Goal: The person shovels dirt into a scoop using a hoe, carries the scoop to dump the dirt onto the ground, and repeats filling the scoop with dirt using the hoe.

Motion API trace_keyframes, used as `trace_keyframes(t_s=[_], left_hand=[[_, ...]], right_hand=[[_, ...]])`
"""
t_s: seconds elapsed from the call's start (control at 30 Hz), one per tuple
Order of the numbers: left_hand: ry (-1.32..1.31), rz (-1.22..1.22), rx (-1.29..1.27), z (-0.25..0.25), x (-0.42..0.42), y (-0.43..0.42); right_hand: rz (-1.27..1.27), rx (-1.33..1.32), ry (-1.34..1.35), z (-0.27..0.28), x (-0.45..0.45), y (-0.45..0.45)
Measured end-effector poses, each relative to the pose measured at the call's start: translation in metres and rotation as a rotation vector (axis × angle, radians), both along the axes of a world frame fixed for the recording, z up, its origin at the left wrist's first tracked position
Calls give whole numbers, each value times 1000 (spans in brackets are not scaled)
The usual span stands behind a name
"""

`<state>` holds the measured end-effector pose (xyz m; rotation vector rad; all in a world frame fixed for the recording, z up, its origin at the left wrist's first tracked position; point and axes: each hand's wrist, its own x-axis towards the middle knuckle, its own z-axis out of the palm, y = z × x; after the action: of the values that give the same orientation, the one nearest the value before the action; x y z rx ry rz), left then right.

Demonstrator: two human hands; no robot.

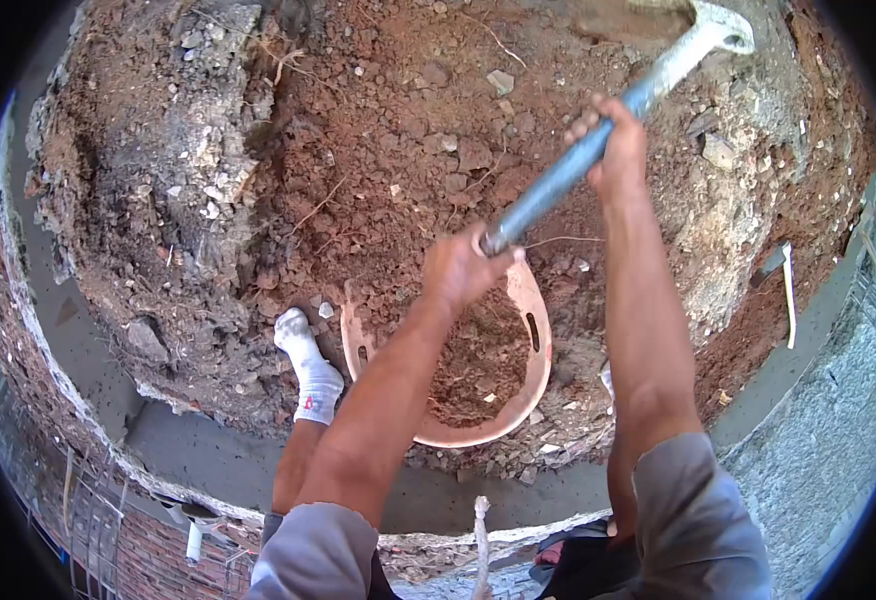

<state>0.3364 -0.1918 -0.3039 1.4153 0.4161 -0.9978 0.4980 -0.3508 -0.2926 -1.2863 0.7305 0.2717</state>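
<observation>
Head view: right hand [618,145] closed around the blue handle [563,180] of the digging tool, left hand [461,272] wrapped about its butt end. On my feed the left hand overlaps the far side of the pan [535,375]; the right is beyond the pan, to its right, and nearer the tool head [708,35]. Long axis slants from the pan's far side away to the far right. Whether the tool head touches ground, I can't tell. Edges: socked foot [308,365] just left of the pan, grey ledge [208,455] on its near side. Open room: loose soil [398,150] beyond the pan.
</observation>
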Motion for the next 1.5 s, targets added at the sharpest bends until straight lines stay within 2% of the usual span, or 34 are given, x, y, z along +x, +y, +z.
trace_keyframes(t_s=[0.07,0.13,0.17,0.2,0.23,0.33,0.43,0.57,0.7,0.77,0.8,0.83,0.87,0.93,1.03,1.07,1.1,1.17,1.2,1.23,1.27,1.3,1.37,1.4,1.47,1.5], left_hand=[[154,-363,267,-20,45,35],[355,-563,322,-40,41,56],[345,-565,486,-53,7,55],[315,-580,657,-71,-47,52],[282,-604,816,-79,-81,53],[11,-486,582,-45,-94,67],[-684,-458,984,-46,-161,81],[-229,663,-236,1,-233,84],[492,290,320,89,-269,43],[567,94,394,82,-376,22],[510,125,330,85,-392,10],[448,155,271,85,-400,2],[393,183,216,86,-403,-5],[394,-161,275,72,-322,-10],[267,-56,97,-5,-206,-19],[107,588,-300,-7,-156,-19],[46,-64,237,-27,-104,-2],[-8,-237,356,-76,-111,14],[-30,-319,420,-96,-123,24],[-62,-400,487,-110,-129,34],[-99,-478,560,-117,-130,43],[66,-435,503,-97,-126,55],[419,-338,346,-14,-135,63],[93,-432,548,-1,-174,59],[-646,-570,970,-9,-241,50],[-249,-517,813,14,-251,56]], right_hand=[[-9,142,2,-70,38,10],[37,222,248,-144,0,28],[-17,167,377,-168,-37,46],[-28,296,426,-175,-67,61],[-13,290,419,-174,-77,75],[11,265,495,-155,-92,82],[22,300,582,-127,-108,104],[87,197,699,-115,-174,128],[143,198,770,-76,-279,118],[121,183,815,-30,-314,109],[68,180,744,-18,-337,103],[130,166,698,2,-339,96],[152,98,651,10,-332,88],[160,-59,542,29,-292,71],[153,-277,288,25,-160,41],[143,-323,165,2,-118,29],[138,-278,102,-17,-79,22],[-12,-211,62,-57,-20,32],[-49,-57,104,-90,-15,34],[-46,-96,296,-121,-34,46],[5,-14,440,-155,-67,58],[18,-5,528,-155,-98,74],[-19,89,623,-144,-147,72],[-55,169,686,-142,-167,71],[22,215,784,-124,-191,78],[12,218,823,-113,-214,82]])
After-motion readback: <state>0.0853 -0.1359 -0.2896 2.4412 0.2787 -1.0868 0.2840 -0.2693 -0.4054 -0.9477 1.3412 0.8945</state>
